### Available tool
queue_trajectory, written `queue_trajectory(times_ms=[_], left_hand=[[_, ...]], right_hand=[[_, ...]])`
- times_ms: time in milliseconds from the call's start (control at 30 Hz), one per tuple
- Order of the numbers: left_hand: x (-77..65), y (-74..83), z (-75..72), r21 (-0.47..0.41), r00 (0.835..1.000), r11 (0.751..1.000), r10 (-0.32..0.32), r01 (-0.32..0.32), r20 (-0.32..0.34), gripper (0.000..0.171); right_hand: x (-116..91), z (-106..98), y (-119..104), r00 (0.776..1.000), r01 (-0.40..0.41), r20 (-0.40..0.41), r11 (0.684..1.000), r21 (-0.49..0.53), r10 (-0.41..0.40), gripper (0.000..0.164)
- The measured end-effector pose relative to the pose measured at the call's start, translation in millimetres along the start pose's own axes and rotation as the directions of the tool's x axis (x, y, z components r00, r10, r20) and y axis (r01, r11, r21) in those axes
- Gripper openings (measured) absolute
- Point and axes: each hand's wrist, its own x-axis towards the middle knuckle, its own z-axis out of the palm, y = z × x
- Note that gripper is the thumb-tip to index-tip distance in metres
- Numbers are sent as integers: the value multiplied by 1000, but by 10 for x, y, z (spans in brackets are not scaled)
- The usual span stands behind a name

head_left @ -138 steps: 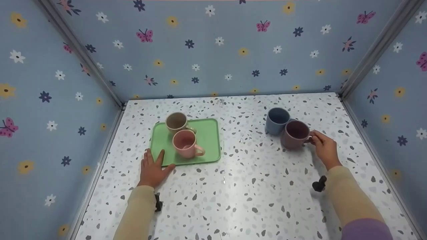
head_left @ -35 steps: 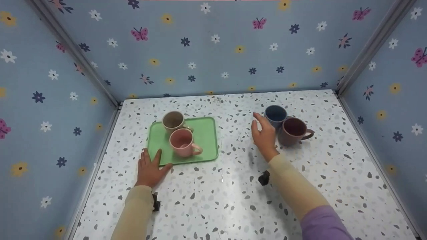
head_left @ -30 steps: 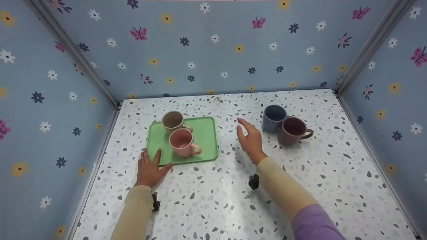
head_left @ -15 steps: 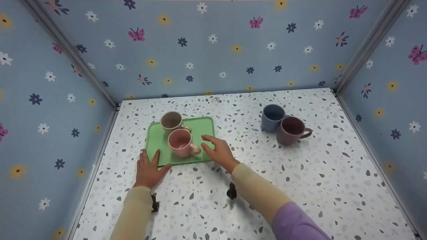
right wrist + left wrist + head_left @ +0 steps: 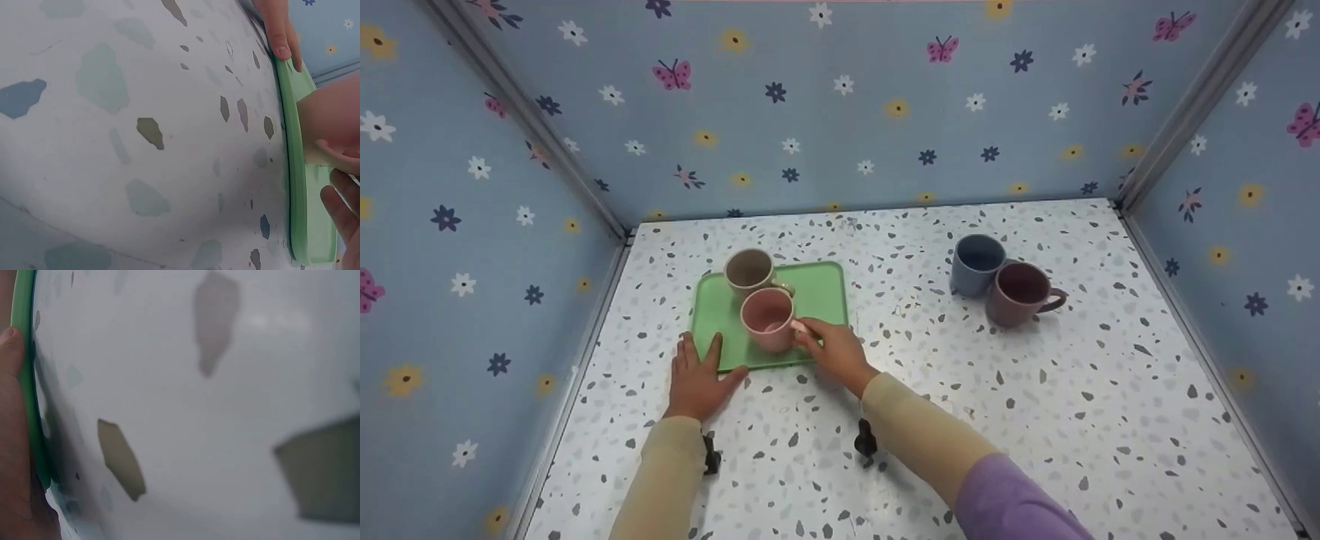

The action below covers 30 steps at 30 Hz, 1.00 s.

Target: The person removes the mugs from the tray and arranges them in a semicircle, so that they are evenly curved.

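On the green tray (image 5: 821, 292) stand a pink mug (image 5: 767, 322) and, behind it, a beige mug (image 5: 748, 271). My right hand (image 5: 838, 352) pinches the pink mug's handle between thumb and fingers; the right wrist view shows the handle (image 5: 334, 157) with fingers (image 5: 337, 208) at it. My left hand (image 5: 697, 382) lies with spread fingers over the tray's front left corner. In the left wrist view the thumb (image 5: 10, 351) rests against the tray's rim (image 5: 25, 382).
A blue mug (image 5: 976, 266) and a dark mauve mug (image 5: 1018, 294) stand close together on the speckled table (image 5: 930, 465) at the right. A flowered wall (image 5: 840, 135) borders the table at the back, with more panels at both sides.
My right hand has let go of the mauve mug's handle, travelled left past the blue mug and taken the pink mug's handle. My left hand stays at the tray corner; the mugs have not moved.
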Motion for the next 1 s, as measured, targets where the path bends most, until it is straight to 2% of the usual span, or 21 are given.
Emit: queue_trajectory(times_ms=[200, 367, 500, 733, 900, 1000], left_hand=[[8, 6, -11, 20, 1000, 1000, 10, -10, -10, 92], [9, -19, 8, 16, 1000, 1000, 17, -17, -24, 92], [6, -60, 28, 24, 1000, 1000, 13, -12, -11, 94], [-3, -58, 58, 15, 1000, 1000, 10, -10, 0, 95], [26, -82, 81, 16, 1000, 1000, 16, -16, -18, 95], [35, -89, 80, 12, 1000, 1000, 16, -15, -20, 96]], right_hand=[[10, 4, 8, 997, 57, -51, 998, -7, -57, 33], [12, 33, 11, 996, 69, -62, 996, 47, -66, 30], [0, 65, 15, 994, 77, -82, 988, 132, -67, 28], [-16, 57, 20, 995, 25, -96, 942, 333, 8, 23], [-10, -3, -7, 995, 55, -97, 914, 401, -17, 23], [-3, -66, -36, 997, 43, -80, 905, 423, -10, 22]])
